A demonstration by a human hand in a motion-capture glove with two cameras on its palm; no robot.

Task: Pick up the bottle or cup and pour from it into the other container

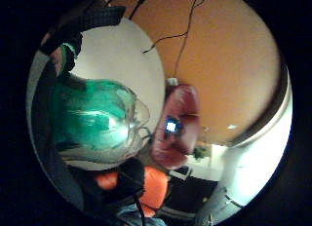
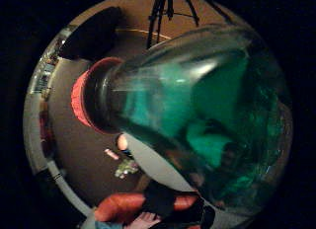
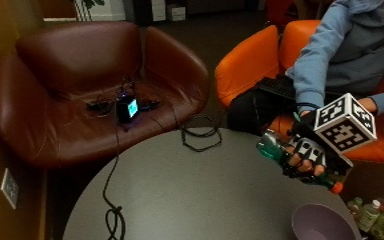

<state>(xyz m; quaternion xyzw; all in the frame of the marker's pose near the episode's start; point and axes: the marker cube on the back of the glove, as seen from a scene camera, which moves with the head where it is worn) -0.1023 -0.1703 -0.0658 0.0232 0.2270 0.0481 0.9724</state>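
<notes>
A green plastic bottle (image 3: 272,146) with an orange-red cap (image 3: 336,188) is held over the right side of the round grey table (image 3: 198,190). My gloved right hand (image 3: 306,156) grips it around the middle. The bottle is tilted, cap end lower and pointing toward a purple bowl (image 3: 322,223) at the table's near right edge; the cap is still above and apart from the bowl. In the thumb side palm view the bottle (image 2: 197,115) fills the picture with its cap (image 2: 80,98) on. The little finger side palm view shows the bottle's base (image 1: 92,121) close to the palm.
A brown leather armchair (image 3: 79,85) with a lit small device (image 3: 127,108) and cables stands behind the table. A black cable (image 3: 112,210) trails across the table's left side. An orange chair (image 3: 245,65) holds the person. Several small bottles (image 3: 375,212) stand beside the table at the right.
</notes>
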